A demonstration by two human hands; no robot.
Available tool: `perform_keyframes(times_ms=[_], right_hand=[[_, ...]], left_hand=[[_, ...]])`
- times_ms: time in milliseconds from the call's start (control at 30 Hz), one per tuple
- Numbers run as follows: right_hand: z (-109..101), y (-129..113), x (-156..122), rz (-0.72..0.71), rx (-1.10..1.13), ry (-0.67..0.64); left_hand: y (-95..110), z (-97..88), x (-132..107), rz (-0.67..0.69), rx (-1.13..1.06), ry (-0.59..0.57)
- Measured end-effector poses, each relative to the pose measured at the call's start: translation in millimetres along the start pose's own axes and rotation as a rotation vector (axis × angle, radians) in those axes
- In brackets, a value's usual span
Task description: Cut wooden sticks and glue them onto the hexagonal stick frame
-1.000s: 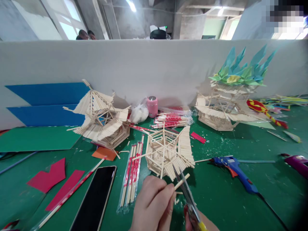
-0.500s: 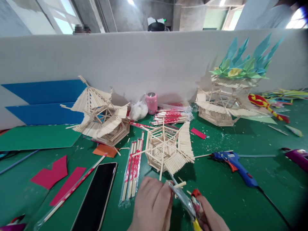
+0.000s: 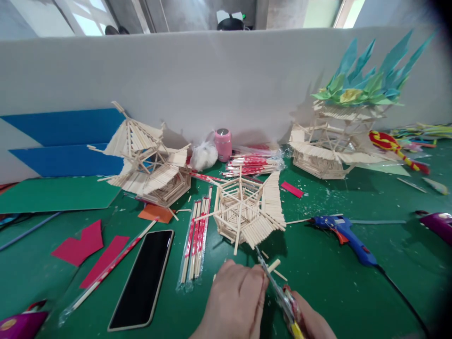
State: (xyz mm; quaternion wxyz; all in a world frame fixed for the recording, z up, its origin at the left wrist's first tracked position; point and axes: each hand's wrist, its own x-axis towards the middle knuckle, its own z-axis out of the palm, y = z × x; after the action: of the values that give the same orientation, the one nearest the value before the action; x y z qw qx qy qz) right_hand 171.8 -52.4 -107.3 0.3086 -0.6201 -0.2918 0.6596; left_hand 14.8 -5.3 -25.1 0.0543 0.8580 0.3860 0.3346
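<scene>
My left hand [image 3: 236, 296] is closed round a thin wooden stick [image 3: 274, 265], whose pale end sticks out past the fingers. My right hand [image 3: 310, 316] grips a pair of scissors [image 3: 277, 287] with yellow and red on the handles. Their blades cross the stick beside my left fingertips and look nearly closed. Just beyond the hands stands a hexagonal stick frame [image 3: 240, 207] with slatted roof panels [image 3: 259, 230] along its right and front sides. Small cut pieces lie near the blades. The grip of my left fingers is partly hidden.
A black phone [image 3: 141, 280] and wrapped chopsticks [image 3: 196, 240] lie to the left. On the right is a blue glue gun [image 3: 344, 235] with a trailing cord. Stick models [image 3: 151, 169] stand at the back, by a pink jar [image 3: 222, 145] and a white partition [image 3: 247, 84].
The scissor blades have come closer together on the stick. Both hands have shifted slightly right, and the scene sits a little higher in view.
</scene>
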Motion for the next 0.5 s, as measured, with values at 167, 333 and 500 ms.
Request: perform_keyframes(times_ms=[167,333,500], right_hand=[[9,-2,1,0.202,0.250,-0.083],[11,-4,-4,0.235,0.303,-0.077],[8,-4,-1,0.239,0.297,-0.039]], left_hand=[[5,-4.7,5,0.036,0.190,0.015],[7,-10.7,9,-0.147,-0.219,-0.180],[8,-9.8,10,-0.231,-0.249,-0.208]])
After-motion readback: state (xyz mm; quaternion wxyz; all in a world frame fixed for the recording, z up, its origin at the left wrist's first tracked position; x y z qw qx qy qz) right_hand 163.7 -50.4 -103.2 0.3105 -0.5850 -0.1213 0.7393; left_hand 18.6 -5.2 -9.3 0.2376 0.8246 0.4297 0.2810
